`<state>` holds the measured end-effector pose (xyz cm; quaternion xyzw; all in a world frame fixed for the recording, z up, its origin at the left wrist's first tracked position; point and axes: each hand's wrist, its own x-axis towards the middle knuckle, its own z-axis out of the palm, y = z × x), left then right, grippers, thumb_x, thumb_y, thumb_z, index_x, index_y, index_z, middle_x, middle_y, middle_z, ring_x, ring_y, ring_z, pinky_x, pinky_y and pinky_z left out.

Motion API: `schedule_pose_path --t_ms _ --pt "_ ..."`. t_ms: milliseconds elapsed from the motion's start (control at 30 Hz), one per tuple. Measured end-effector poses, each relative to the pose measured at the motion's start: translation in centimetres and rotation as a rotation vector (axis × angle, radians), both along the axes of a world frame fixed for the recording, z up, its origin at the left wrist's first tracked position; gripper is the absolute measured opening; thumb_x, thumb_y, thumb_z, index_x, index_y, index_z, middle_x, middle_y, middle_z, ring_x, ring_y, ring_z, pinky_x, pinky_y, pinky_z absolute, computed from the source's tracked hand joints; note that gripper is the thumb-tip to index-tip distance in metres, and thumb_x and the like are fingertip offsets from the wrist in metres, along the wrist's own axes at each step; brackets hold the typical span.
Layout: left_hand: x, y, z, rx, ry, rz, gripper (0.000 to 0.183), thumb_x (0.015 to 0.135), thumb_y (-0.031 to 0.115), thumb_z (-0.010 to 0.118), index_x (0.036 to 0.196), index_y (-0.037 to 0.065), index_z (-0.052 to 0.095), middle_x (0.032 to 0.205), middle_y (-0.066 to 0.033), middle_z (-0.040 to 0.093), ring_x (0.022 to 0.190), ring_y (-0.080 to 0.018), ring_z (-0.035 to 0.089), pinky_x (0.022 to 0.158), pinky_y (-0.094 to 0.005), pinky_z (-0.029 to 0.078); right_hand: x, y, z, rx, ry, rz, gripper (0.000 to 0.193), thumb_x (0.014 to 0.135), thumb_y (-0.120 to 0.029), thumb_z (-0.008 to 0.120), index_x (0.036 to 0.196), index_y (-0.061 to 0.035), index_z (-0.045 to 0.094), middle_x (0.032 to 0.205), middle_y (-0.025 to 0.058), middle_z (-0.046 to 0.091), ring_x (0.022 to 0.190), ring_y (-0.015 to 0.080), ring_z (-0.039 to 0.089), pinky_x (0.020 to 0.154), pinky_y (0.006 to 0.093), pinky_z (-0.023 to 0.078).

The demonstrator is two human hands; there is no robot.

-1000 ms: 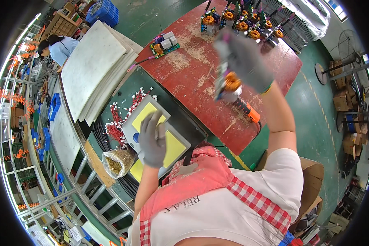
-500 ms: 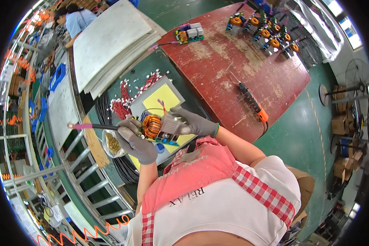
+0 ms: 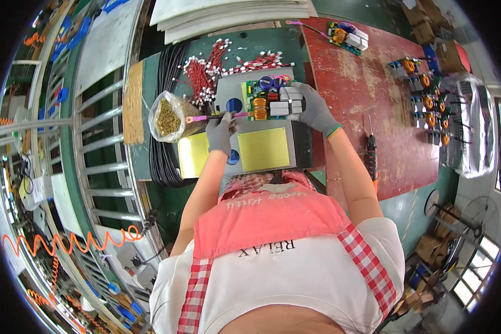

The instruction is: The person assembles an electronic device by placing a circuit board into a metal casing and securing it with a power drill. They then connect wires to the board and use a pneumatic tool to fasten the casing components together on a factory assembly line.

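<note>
A green circuit board (image 3: pixel 259 89) with a copper-wound coil (image 3: pixel 260 108), dark blue round parts and pale grey blocks (image 3: pixel 286 107) lies over a grey panel (image 3: pixel 231 83). My right hand (image 3: pixel 317 114), in a grey glove, is closed on the board's right edge by the blocks. My left hand (image 3: pixel 220 134), gloved too, pinches a short black cable at the board's left. The cable's pink-sleeved end (image 3: pixel 199 118) with a ring terminal points left, over a clear bag (image 3: pixel 170 119) of small brass-coloured parts. Yellow sheets (image 3: pixel 263 149) sit on the panel nearer me.
Red-and-white wire leads (image 3: pixel 203 75) lie behind the panel, black cables (image 3: pixel 164 128) at its left. On the red table (image 3: pixel 389 150) are an electric screwdriver (image 3: pixel 371 153), another board (image 3: pixel 348 38) and several coil boards (image 3: pixel 428 103). White sheets (image 3: pixel 228 16) are stacked at the back.
The board has gone from tilted in both hands near my body to farther off over the panel. My left hand has shifted from the board's side to the cable. The whole view has turned.
</note>
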<state>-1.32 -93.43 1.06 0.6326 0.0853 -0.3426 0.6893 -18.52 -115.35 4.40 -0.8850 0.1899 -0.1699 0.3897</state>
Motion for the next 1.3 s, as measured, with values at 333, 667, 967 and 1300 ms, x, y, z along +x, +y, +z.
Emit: schedule_pose_path --t_ms 333,667,967,1300 --pt "1.2 -0.5 -3.2 0.06 0.155 0.041 0.015 0.087 0.014 0.063 0.087 0.0 0.059 0.071 -0.0047 0.06 0.054 -0.0116 0.057 0.044 -0.0223 0.045 2.6 -2.0 -2.3 0.447 0.069 0.075 0.077 0.062 -0.015 0.083 0.127 -0.0068 0.042 0.119 0.0101 0.052 0.107 0.0246 0.055 0.093 0.0334 0.046" --pt "2.8 -3.8 0.4 0.565 -0.398 -0.572 0.031 0.083 0.029 0.065 0.092 -0.001 0.065 0.072 -0.0108 0.066 0.052 -0.0159 0.061 0.047 -0.0275 0.046 2.3 -2.4 -4.3 0.031 0.105 -0.014 0.098 0.052 -0.019 0.088 0.134 -0.0093 0.035 0.129 0.0143 0.047 0.119 0.0287 0.048 0.098 0.0385 0.043" --pt "3.4 -9.9 -1.0 0.966 -0.797 -0.756 0.043 0.079 0.046 0.063 0.095 0.007 0.068 0.09 -0.0155 0.068 0.088 -0.0314 0.065 0.079 -0.0398 0.049 1.9 -1.5 -6.5 0.448 0.113 -0.084 0.093 0.057 -0.014 0.085 0.135 -0.0068 0.036 0.124 0.0144 0.054 0.112 0.0283 0.055 0.096 0.0322 0.045" --pt "3.9 -10.0 -3.1 0.949 -0.993 -0.764 0.036 0.082 0.037 0.059 0.079 0.003 0.067 0.081 -0.0197 0.065 0.079 -0.0368 0.062 0.073 -0.044 0.048 2.0 -1.9 -5.7 0.226 0.362 -0.108 0.085 0.062 -0.017 0.083 0.132 -0.0053 0.037 0.109 0.0134 0.064 0.1 0.0271 0.063 0.086 0.033 0.05"
